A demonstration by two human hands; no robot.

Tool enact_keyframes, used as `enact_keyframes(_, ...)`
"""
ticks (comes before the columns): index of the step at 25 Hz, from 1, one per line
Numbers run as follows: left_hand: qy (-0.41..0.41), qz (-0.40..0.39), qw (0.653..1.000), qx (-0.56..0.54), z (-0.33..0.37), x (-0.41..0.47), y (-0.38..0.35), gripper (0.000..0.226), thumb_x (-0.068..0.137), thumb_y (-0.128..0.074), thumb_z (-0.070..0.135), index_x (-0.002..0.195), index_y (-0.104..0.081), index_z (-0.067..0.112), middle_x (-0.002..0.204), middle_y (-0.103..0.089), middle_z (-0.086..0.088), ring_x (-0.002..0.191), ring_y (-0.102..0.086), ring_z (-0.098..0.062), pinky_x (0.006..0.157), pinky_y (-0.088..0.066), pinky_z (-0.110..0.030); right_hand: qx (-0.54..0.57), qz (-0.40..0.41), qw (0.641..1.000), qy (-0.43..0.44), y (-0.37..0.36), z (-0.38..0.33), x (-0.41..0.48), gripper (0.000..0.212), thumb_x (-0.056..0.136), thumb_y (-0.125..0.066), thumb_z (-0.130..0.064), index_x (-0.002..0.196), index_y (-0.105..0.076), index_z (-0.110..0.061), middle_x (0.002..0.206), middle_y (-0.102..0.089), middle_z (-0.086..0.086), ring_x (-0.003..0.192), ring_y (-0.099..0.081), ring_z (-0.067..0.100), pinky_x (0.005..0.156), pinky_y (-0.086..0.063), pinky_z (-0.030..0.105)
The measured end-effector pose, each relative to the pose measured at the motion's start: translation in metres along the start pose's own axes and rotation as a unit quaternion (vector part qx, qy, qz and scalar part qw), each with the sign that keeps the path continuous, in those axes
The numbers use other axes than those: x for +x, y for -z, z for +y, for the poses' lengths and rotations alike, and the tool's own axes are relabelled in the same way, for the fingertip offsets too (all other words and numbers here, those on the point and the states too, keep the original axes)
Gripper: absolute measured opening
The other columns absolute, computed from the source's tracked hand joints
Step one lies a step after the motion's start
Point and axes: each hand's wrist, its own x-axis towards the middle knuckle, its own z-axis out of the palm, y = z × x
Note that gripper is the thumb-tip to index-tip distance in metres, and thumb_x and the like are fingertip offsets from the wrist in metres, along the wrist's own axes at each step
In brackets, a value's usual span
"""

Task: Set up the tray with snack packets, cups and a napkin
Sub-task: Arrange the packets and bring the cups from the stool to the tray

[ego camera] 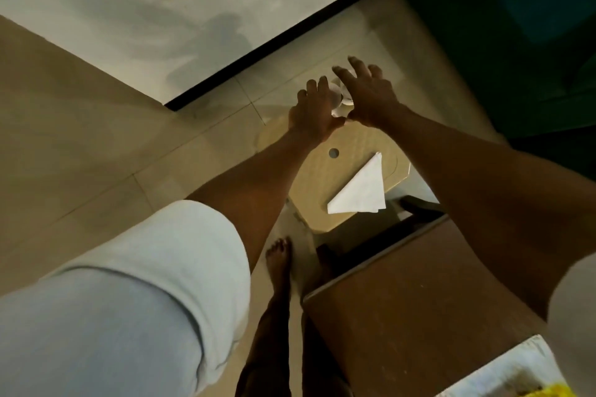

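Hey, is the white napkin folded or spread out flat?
Folded. The napkin lies as a neat triangle with straight edges on the beige surface, not opened out into a full sheet.

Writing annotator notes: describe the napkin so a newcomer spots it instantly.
Start at the brown table at lower right; just past its far corner sits a beige surface with a round hole. On its near end lies the napkin: flat, white, folded into a triangle, untouched, unlike the blurred white cups between the left hand and right hand.
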Motion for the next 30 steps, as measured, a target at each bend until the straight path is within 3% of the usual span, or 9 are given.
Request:
enact_keyframes(3,-0.003,0.027,1.000,-0.016,0.007,0.006,-0.008,0.090,0.085,-0.078,0.049,0.155,-0.033,0.013,0.152,-0.045,-0.011,0.133,-0.053,-0.030,0.097,-0.057,-0.039,0.012,0.019,1.000,-0.002,-0.010,0.000,0.007,0.101,0.077,-0.090,-0.027,0.160,-0.032,-0.028,0.170,-0.020,0.013,0.146,-0.034,0.051,0.108,-0.048,0.061)
enact_keyframes(7,0.015,0.052,0.997,-0.045,0.017,0.011,-0.010,0.071,0.085,-0.079,0.044,0.141,-0.048,0.014,0.140,-0.054,-0.011,0.118,-0.063,-0.027,0.088,-0.058,-0.033,-0.003,0.071,0.997,-0.033,-0.009,-0.006,0.008,0.075,0.080,-0.087,-0.015,0.143,-0.048,-0.023,0.149,-0.043,0.016,0.120,-0.057,0.039,0.083,-0.058,0.045)
enact_keyframes(11,0.021,0.055,0.998,-0.028,0.025,0.013,-0.001,0.057,0.091,-0.074,0.040,0.137,-0.052,0.014,0.138,-0.055,-0.011,0.114,-0.063,-0.027,0.086,-0.059,-0.033,0.003,0.085,0.995,-0.045,0.002,-0.015,-0.003,0.069,0.082,-0.086,-0.019,0.141,-0.051,-0.022,0.142,-0.048,0.015,0.114,-0.061,0.035,0.078,-0.056,0.039)
enact_keyframes(16,-0.048,0.076,0.996,-0.015,0.052,0.007,0.052,0.053,0.088,-0.078,0.035,0.132,-0.057,0.014,0.131,-0.059,-0.011,0.111,-0.065,-0.025,0.085,-0.059,-0.033,0.042,0.132,0.987,-0.077,0.060,-0.016,-0.035,0.063,0.087,-0.081,-0.019,0.144,-0.053,-0.024,0.139,-0.051,0.013,0.115,-0.059,0.031,0.079,-0.053,0.038)
enact_keyframes(19,-0.111,0.091,0.990,0.009,0.112,-0.005,0.127,0.053,0.086,-0.080,0.033,0.130,-0.056,0.015,0.129,-0.058,-0.012,0.112,-0.064,-0.029,0.084,-0.056,-0.036,0.073,0.189,0.970,-0.133,0.147,-0.005,-0.084,0.054,0.088,-0.080,-0.019,0.137,-0.058,-0.025,0.133,-0.053,0.010,0.110,-0.060,0.028,0.076,-0.054,0.037)
enact_keyframes(22,-0.188,0.140,0.972,-0.003,0.194,-0.018,0.212,0.047,0.087,-0.077,0.036,0.126,-0.057,0.017,0.122,-0.058,-0.013,0.106,-0.065,-0.035,0.080,-0.054,-0.043,0.056,0.264,0.948,-0.170,0.251,0.019,-0.141,0.051,0.088,-0.081,-0.022,0.134,-0.058,-0.023,0.131,-0.051,0.010,0.108,-0.063,0.031,0.084,-0.060,0.044)
enact_keyframes(25,-0.304,0.151,0.941,0.008,0.307,-0.084,0.323,0.050,0.088,-0.074,0.042,0.128,-0.058,0.017,0.124,-0.058,-0.013,0.107,-0.066,-0.038,0.082,-0.055,-0.047,0.048,0.330,0.913,-0.234,0.376,0.045,-0.267,0.040,0.092,-0.075,-0.023,0.129,-0.059,-0.021,0.127,-0.051,0.012,0.107,-0.063,0.037,0.082,-0.059,0.048)
enact_keyframes(30,-0.432,0.201,0.879,0.027,0.459,-0.213,0.419,0.044,0.089,-0.071,0.036,0.127,-0.059,0.016,0.121,-0.057,-0.013,0.108,-0.065,-0.038,0.084,-0.057,-0.050,0.022,0.428,0.845,-0.321,0.486,0.073,-0.455,0.032,0.092,-0.072,-0.027,0.123,-0.064,-0.023,0.122,-0.054,0.010,0.103,-0.065,0.036,0.075,-0.053,0.040)
